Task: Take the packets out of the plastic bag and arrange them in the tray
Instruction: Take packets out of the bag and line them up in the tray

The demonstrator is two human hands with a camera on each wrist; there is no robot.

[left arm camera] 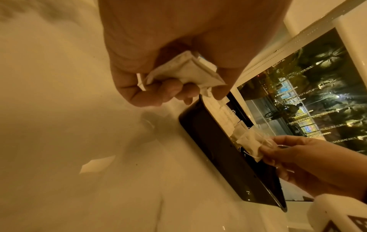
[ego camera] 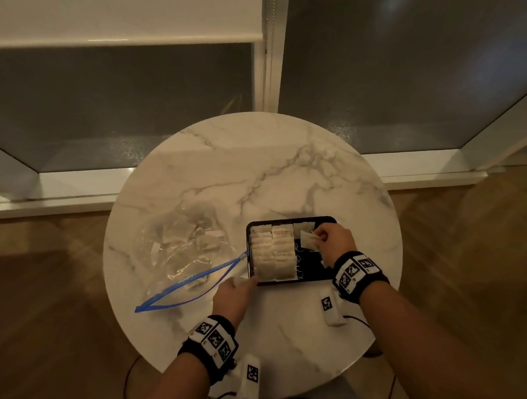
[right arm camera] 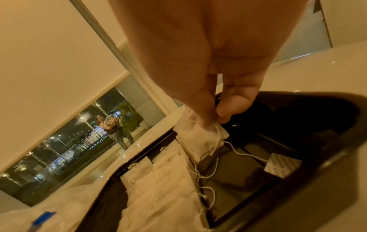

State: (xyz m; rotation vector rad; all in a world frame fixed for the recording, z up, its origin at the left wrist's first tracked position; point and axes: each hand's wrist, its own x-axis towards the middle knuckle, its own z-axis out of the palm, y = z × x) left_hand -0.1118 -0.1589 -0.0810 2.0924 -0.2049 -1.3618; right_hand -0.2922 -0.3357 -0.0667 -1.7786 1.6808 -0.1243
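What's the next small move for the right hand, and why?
Probably lower the tea bag that the right hand pinches onto the bare right side of the black tray, just below the one bag already at that column's top. Two columns on the left look filled, and the left hand already holds more tea bags.

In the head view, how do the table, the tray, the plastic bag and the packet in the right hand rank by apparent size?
1. table
2. plastic bag and tray: they look alike, and the clear bag's outline is hard to trace, so I do not rank them.
3. packet, pinched by the right hand.
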